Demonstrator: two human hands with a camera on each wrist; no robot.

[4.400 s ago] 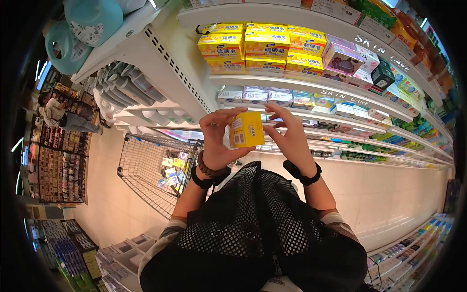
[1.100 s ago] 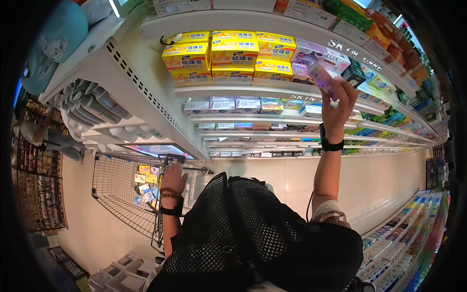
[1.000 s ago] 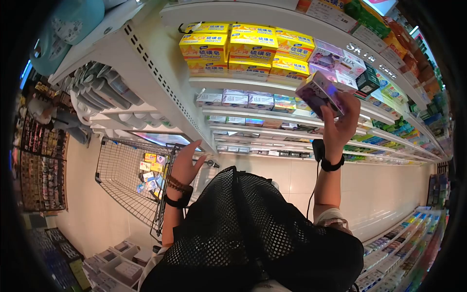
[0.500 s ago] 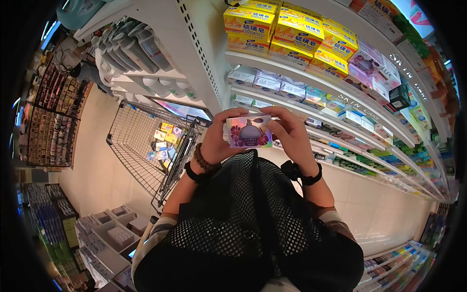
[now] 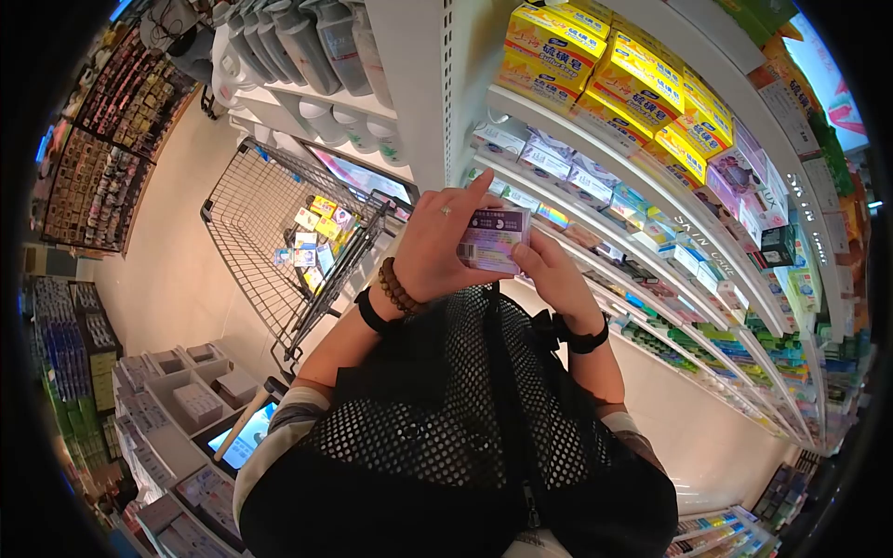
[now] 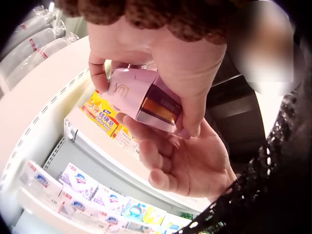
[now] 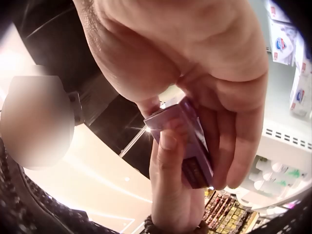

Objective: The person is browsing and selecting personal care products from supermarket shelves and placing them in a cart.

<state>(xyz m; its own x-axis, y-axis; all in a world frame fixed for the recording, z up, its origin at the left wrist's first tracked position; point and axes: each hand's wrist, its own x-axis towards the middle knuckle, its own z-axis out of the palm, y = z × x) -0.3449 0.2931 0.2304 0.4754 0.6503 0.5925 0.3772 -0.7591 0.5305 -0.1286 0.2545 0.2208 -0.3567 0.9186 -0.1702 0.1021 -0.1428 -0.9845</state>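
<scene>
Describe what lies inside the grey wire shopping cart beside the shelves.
Small yellow, blue and white boxes lie heaped at the handle end of the grey wire shopping cart. Anything beneath that pile is covered.

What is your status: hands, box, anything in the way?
Left hand and right hand both grip the purple box. Box in the air between them. Nothing in the way.

A: Head cam: bright, even store light, strong fisheye, black vignette round the edges.
B: Wrist cams?
A: Softer. Right hand (image 7: 185,58) v. close, out of focus; washed-out white upper left of left-wrist pic.
</scene>
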